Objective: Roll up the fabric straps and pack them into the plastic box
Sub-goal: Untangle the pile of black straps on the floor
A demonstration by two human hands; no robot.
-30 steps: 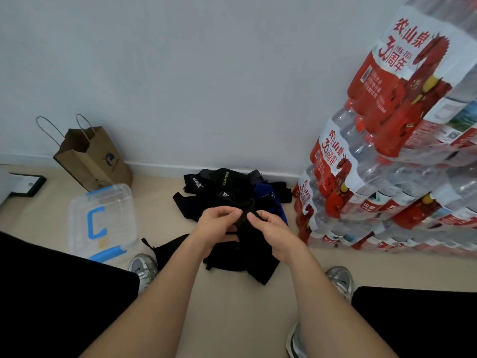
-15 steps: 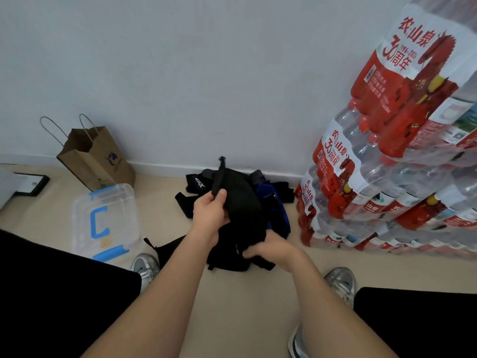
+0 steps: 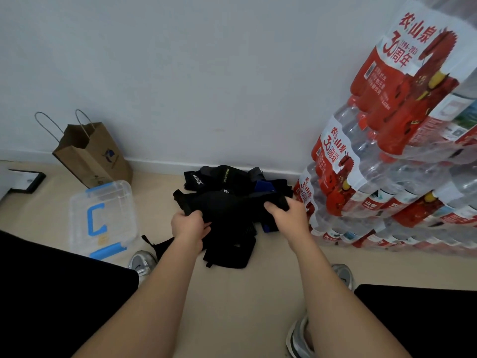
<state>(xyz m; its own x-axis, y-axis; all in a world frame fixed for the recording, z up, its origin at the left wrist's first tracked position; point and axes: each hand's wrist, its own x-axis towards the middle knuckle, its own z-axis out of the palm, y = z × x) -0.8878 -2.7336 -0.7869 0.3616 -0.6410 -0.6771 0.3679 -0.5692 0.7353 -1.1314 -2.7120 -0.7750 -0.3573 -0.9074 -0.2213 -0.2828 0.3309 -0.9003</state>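
Note:
A black fabric strap [image 3: 227, 202] is stretched sideways between both hands, above a heap of black and blue straps [image 3: 232, 179] on the floor by the wall. My left hand [image 3: 189, 226] grips the strap's left end and my right hand [image 3: 284, 215] grips its right end. More black fabric [image 3: 227, 251] hangs and lies under the hands. The clear plastic box [image 3: 77, 223] with blue latches sits on the floor to the left, its lid on.
A brown paper bag [image 3: 90, 156] stands by the wall behind the box. Shrink-wrapped packs of water bottles [image 3: 387, 164] are stacked high on the right, close to my right hand. My grey shoes [image 3: 142, 262] and dark trouser legs frame the beige floor.
My hands moved apart: the left came down from holding the strap up, the right swung out to the right. The strap now spans flat between them.

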